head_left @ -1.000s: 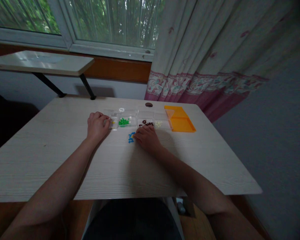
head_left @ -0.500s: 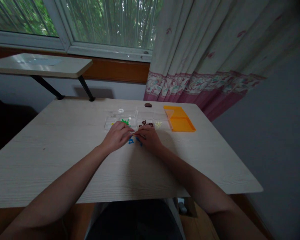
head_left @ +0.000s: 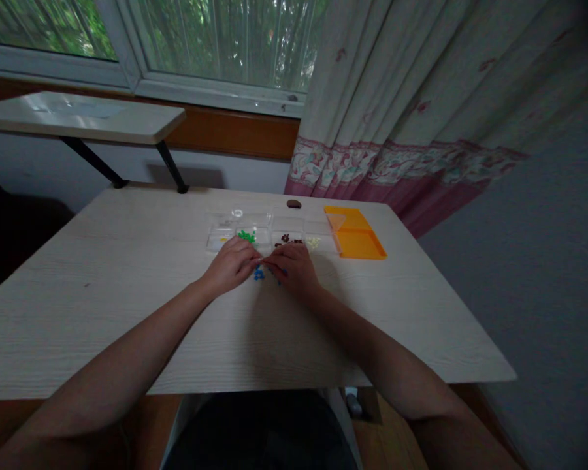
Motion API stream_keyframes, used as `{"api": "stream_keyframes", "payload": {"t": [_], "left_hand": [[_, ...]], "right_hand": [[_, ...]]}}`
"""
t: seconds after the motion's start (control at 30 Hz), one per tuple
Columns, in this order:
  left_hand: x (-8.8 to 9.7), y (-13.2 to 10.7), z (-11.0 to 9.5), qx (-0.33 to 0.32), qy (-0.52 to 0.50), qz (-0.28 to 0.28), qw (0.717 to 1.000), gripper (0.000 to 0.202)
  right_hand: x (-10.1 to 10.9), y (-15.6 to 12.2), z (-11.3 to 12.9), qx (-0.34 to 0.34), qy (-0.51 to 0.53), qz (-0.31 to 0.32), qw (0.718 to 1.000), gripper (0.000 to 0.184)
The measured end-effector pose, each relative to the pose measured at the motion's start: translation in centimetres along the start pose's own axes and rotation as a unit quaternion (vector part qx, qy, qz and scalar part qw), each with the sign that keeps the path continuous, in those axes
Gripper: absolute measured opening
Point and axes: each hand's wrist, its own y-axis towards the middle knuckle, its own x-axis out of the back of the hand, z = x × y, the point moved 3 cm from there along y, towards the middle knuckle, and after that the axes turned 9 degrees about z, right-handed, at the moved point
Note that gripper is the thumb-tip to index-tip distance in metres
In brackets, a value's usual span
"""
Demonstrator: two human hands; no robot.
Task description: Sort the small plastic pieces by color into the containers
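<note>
My left hand and my right hand meet fingertip to fingertip over a small heap of blue beads on the pale wooden table. Both hands are curled in a pinch; what sits between the fingers is too small to make out. Just behind them stands a row of clear plastic boxes holding green beads, dark brown beads, pale beads and a few yellow ones.
An orange tray lies at the right end of the row. A small dark round thing sits near the far edge. A second tabletop stands beyond, under the window, and a curtain hangs at the right.
My left hand left the clear box at the left and moved right to join my right hand at the blue beads. The right hand has barely shifted.
</note>
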Motion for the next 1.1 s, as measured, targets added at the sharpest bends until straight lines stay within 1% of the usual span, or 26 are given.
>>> {"api": "stream_keyframes", "payload": {"t": [0.1, 0.17, 0.23, 0.3, 0.4, 0.5, 0.63, 0.73, 0.87, 0.97, 1.1], "left_hand": [[0.4, -0.1, 0.3, 0.009, 0.017, -0.015, 1.000, 0.028], [1.1, -0.3, 0.9, 0.034, 0.044, -0.046, 0.997, 0.026], [1.9, -0.7, 1.9, 0.072, 0.072, -0.089, 0.991, 0.026], [2.7, -1.1, 3.2, 0.112, 0.097, -0.115, 0.982, 0.026], [3.5, -1.9, 5.2, 0.175, 0.130, -0.149, 0.965, 0.031], [3.5, -2.4, 6.7, 0.214, 0.142, -0.160, 0.953, 0.035], [3.1, -2.7, 7.6, 0.235, 0.159, -0.155, 0.946, 0.038], [3.1, -2.8, 7.7, 0.245, 0.169, -0.154, 0.942, 0.040], [3.3, -2.9, 7.7, 0.263, 0.165, -0.152, 0.938, 0.042], [3.3, -2.8, 7.3, 0.272, 0.163, -0.139, 0.938, 0.042], [3.3, -2.7, 6.7, 0.290, 0.168, -0.132, 0.933, 0.043]], "right_hand": [[-0.2, -0.1, -0.2, -0.013, -0.007, 0.024, 1.000, 0.021], [-0.5, -0.2, -0.3, -0.026, -0.022, 0.052, 0.998, 0.020], [-0.8, -0.3, -0.4, -0.036, -0.041, 0.084, 0.995, 0.020], [-1.0, -0.3, -0.3, -0.044, -0.058, 0.109, 0.991, 0.020], [-1.0, -0.3, -0.1, -0.045, -0.072, 0.123, 0.989, 0.022], [-0.9, -0.2, 0.1, -0.042, -0.079, 0.121, 0.989, 0.021], [-0.8, -0.2, 0.3, -0.042, -0.065, 0.116, 0.990, 0.020], [-0.9, -0.3, -0.1, -0.048, -0.030, 0.096, 0.994, 0.018], [-0.8, -0.3, -1.2, -0.076, 0.032, 0.042, 0.996, 0.015], [-0.5, -0.2, -1.9, -0.098, 0.085, 0.010, 0.992, 0.012], [0.0, 0.0, -2.0, -0.117, 0.145, -0.008, 0.982, 0.012]]}}
